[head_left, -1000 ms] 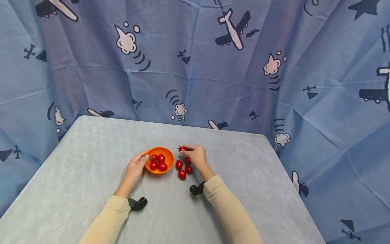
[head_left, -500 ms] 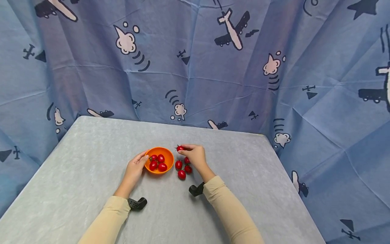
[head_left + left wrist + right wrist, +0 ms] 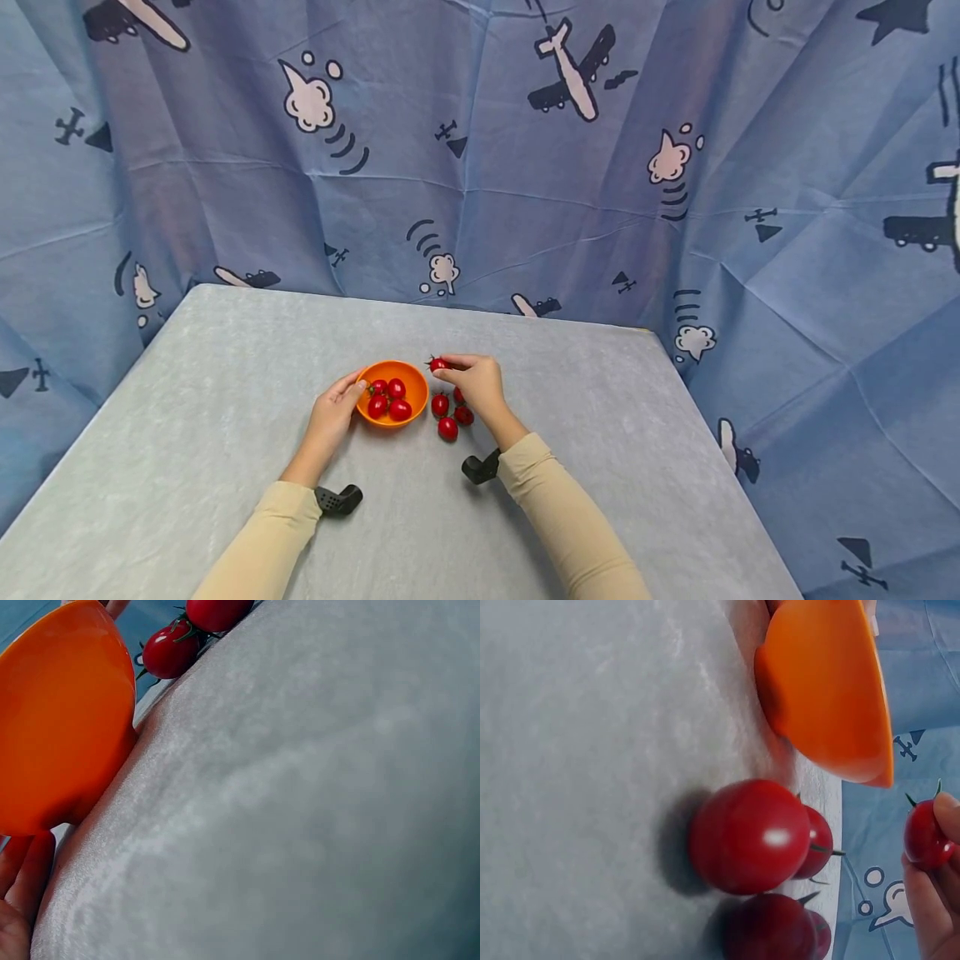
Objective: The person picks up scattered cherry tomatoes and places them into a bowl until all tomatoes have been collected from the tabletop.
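Observation:
My left hand [image 3: 331,417] grips the orange bowl [image 3: 416,386] at its left side, thumb over the rim. Inside the bowl lie several red cherry tomatoes [image 3: 400,410]. Between thumb and fingers, my right hand [image 3: 483,388] pinches a cherry tomato [image 3: 924,838] with a green stem. That tomato is above the table, just off the bowl's upper right rim. Several loose cherry tomatoes [image 3: 447,429] rest on the table to the right of the bowl; one is partly hidden under the right hand. In the left wrist view the bowl's outer wall [image 3: 60,720] covers part of the hand.
The table [image 3: 247,358] has a pale grey cover. A blue curtain [image 3: 405,142] printed with planes hangs behind it and on the right. Black wrist-worn devices, one on the left wrist [image 3: 340,501] and one on the right [image 3: 480,468], stick out over the table.
My right hand has moved slightly left with the pinched tomato, closer to the bowl. The left hand, the bowl and the loose tomatoes have stayed in place.

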### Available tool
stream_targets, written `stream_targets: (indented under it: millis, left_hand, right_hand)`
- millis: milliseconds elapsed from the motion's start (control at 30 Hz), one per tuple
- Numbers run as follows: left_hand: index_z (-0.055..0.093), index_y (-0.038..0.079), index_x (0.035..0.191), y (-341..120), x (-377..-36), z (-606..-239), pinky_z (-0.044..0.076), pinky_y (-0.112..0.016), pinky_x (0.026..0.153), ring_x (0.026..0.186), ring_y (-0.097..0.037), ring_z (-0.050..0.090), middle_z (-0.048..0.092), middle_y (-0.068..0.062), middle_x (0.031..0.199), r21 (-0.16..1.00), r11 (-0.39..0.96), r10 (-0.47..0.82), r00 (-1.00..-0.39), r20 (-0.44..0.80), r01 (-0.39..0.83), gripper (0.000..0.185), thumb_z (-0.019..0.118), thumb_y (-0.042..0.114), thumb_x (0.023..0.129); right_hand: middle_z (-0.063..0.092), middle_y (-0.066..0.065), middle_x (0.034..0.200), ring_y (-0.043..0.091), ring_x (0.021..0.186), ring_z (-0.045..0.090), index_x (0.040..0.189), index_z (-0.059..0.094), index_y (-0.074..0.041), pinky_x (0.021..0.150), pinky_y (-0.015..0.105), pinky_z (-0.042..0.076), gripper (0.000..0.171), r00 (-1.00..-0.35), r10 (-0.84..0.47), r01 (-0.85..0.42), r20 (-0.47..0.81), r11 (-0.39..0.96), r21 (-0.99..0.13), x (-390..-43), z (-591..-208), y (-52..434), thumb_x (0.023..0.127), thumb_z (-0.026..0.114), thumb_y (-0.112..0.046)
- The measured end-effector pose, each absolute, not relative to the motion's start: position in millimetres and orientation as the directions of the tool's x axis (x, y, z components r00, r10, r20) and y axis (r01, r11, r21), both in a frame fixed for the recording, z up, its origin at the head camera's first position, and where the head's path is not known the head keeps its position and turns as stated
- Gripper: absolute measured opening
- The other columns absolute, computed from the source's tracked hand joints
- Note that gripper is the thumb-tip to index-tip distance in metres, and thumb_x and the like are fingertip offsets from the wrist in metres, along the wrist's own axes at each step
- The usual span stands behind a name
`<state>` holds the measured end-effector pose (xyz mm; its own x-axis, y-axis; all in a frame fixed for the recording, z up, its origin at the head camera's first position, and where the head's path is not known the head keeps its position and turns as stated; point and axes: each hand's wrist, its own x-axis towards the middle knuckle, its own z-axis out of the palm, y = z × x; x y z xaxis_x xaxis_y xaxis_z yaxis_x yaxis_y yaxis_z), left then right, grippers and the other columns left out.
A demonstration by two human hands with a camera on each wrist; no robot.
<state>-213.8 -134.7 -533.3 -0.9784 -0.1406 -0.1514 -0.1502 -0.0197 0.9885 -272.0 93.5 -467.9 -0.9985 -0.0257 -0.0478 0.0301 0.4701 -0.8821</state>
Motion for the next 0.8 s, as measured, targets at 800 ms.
stream_targets:
  millis: [800]
  left_hand:
    - [0.051, 0.012, 0.146, -135.0, -214.8, -534.1, 0.041, -0.017, 0.108, 0.139, -0.016, 0.045, 0.052, -0.009, 0.149, 0.988, -0.017, -0.142, -0.978, -0.156, -0.155, 0.048, 0.053, 0.033, 0.103]
  right_hand:
    - [0.076, 0.009, 0.110, 0.017, 0.086, 0.059, 0.106, 0.080, -0.015, 0.061, 0.018, 0.046, 0.029, -0.997, -0.072, -0.036, 0.003, 0.466, -0.884, -263.4, -462.6, 78.3, 0.080, 0.084, -0.026]
